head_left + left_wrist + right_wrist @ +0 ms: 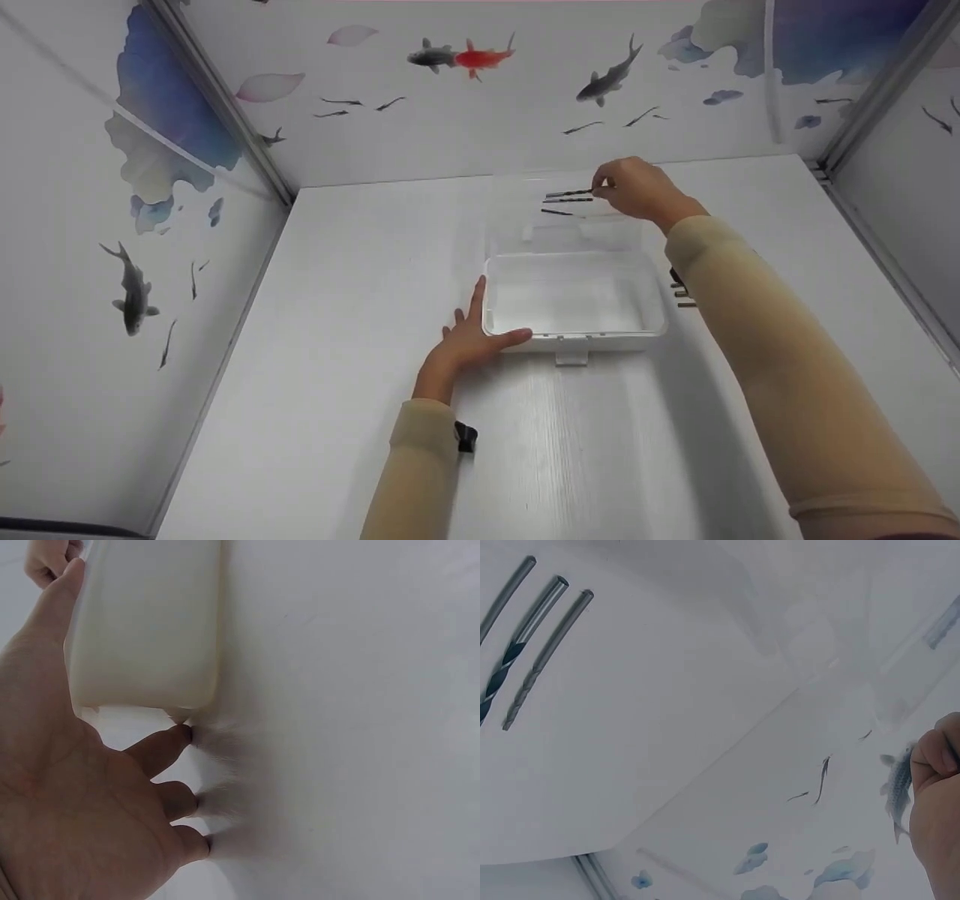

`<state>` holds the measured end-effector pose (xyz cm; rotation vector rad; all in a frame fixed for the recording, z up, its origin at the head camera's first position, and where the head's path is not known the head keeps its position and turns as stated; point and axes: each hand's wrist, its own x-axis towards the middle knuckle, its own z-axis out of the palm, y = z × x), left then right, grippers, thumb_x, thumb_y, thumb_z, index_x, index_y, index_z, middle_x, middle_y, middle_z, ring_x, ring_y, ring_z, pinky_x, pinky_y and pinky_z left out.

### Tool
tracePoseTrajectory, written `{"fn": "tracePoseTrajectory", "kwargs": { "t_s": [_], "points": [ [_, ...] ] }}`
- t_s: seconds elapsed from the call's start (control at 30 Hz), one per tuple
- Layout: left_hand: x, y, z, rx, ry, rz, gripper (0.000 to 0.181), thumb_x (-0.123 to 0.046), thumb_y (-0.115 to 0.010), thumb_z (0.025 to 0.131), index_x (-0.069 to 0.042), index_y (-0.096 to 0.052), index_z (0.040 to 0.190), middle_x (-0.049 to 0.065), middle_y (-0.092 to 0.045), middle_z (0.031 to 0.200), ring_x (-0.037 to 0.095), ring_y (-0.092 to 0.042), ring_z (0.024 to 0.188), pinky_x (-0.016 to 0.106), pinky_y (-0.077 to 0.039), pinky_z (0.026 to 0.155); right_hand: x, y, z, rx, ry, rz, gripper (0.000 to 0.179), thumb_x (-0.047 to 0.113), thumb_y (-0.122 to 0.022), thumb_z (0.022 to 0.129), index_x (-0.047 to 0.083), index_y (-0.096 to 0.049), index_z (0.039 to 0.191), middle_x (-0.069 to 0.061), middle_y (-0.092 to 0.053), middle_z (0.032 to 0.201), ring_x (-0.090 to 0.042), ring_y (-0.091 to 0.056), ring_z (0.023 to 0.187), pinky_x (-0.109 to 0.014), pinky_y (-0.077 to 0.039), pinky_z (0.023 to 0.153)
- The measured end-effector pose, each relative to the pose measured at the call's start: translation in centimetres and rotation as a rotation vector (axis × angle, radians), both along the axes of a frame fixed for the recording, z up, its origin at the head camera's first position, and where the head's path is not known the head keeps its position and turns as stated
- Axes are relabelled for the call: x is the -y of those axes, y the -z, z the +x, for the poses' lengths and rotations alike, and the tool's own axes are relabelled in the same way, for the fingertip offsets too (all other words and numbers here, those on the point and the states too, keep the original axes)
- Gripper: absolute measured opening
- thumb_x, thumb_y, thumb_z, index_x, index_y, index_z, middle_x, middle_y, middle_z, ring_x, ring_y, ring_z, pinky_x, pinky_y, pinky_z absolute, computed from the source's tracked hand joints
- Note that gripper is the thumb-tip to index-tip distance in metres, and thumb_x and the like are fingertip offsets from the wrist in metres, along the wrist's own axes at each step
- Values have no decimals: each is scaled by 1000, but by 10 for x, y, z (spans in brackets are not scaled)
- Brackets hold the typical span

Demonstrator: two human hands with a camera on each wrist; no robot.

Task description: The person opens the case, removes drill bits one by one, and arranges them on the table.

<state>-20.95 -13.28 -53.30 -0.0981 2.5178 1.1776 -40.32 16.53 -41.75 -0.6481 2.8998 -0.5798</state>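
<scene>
A clear plastic box [574, 343] stands on the table with its see-through lid [510, 238] laid back behind it. My left hand [469, 341] steadies its near left corner, thumb along the front rim and index finger along the left side; the fingers are spread and fairly straight. At the back, my right hand [637, 187] pinches the right end of a dark drill bit [568, 193]. Just below it lie another drill bit [568, 200] and a shorter one [557, 212]. Whether these rest in the lid or show through it, I cannot tell.
Right of the box, partly behind my right sleeve [757, 322], lie more drill bits [555, 637], side by side on the table. White panels [465, 127] printed with fish surround the table at the back and both sides.
</scene>
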Motion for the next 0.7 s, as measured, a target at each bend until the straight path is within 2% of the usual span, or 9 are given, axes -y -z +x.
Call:
{"fn": "tracePoseTrajectory", "kwargs": {
  "t_s": [0.2,0.4,0.53,0.7],
  "points": [
    [0,-2,2,0,-4,-12,133,-77,-77,78,-39,11,170,14,-10,181,43,4,168,63,2,135,-13,-10,5,14,-13,5,28,19,-57,111,4,-70,130,-21,-70,113,-32,-63,94,-48,-53,84],
    [-2,-1,1,4,-1,-19,133,-78,-76,79,-38,11,171,15,-11,181,44,3,168,63,1,135,-32,-27,8,15,-26,-23,29,18,-57,111,1,-70,130,-22,-70,120,-34,-64,103,-54,-53,92],
    [-1,-2,1,5,-3,-32,132,-77,-76,80,-38,12,171,14,-10,181,44,4,168,64,1,135,-43,-39,11,19,-43,-67,28,19,-58,111,1,-71,128,-23,-70,120,-34,-62,103,-53,-52,93],
    [-2,-3,2,-3,-1,-18,134,-77,-77,79,-37,12,171,12,-8,182,44,6,168,65,3,134,-60,-47,21,26,-23,-149,33,29,-57,111,3,-70,129,-23,-70,118,-32,-63,103,-51,-51,91]
  ]
}}
